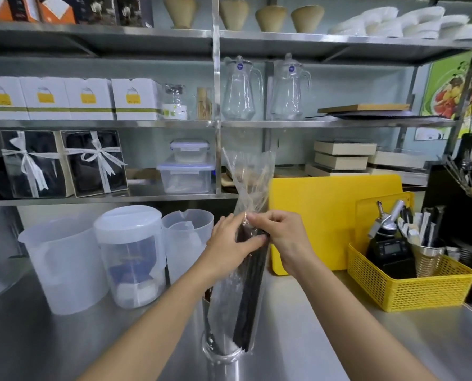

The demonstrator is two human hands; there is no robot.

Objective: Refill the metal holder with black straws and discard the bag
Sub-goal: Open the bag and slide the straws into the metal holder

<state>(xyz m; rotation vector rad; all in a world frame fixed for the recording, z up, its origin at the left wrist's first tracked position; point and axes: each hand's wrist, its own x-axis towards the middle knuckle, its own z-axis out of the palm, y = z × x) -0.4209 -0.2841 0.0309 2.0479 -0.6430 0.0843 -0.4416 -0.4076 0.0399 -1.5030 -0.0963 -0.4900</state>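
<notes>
I stand the bag (252, 182) of straws (250, 298) upright in the holder (221, 350) on the table (325, 339); left hand (229, 240) steadies it, right hand (279, 229) pinches its neck, so the straws stay bundled.

Glossy clear plastic bag (252, 177), matt black straws (248, 303) (plastic); brushed steel counter (339, 339)
</notes>
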